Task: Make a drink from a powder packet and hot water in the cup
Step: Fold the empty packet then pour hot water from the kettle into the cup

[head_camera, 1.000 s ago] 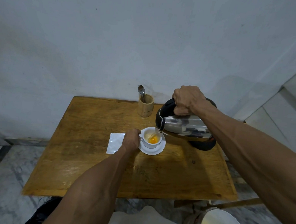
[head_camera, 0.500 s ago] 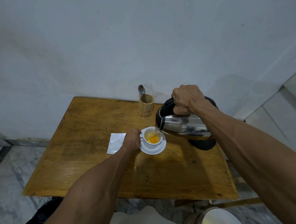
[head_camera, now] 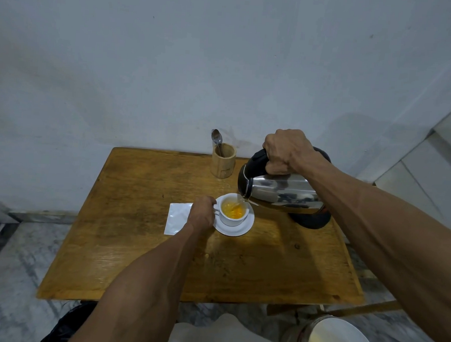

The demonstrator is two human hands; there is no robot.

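A white cup (head_camera: 233,219) stands on a white saucer (head_camera: 242,230) in the middle of the wooden table (head_camera: 137,244). Orange liquid fills part of the cup. My left hand (head_camera: 202,215) grips the cup's handle on its left side. My right hand (head_camera: 286,151) holds the black handle of a steel kettle (head_camera: 280,193), tilted with its spout over the cup's right rim, and a thin stream of water runs into the cup. The white powder packet (head_camera: 176,218) lies flat just left of the saucer, partly under my left hand.
A wooden holder (head_camera: 223,161) with a spoon (head_camera: 217,139) stands at the table's back edge, against the wall. The black kettle base (head_camera: 312,220) sits right of the saucer. A white bucket (head_camera: 335,338) stands on the marble floor at lower right.
Water keeps pouring, and the orange liquid in the cup has risen and spread. Both hands and the kettle have stayed almost in place.
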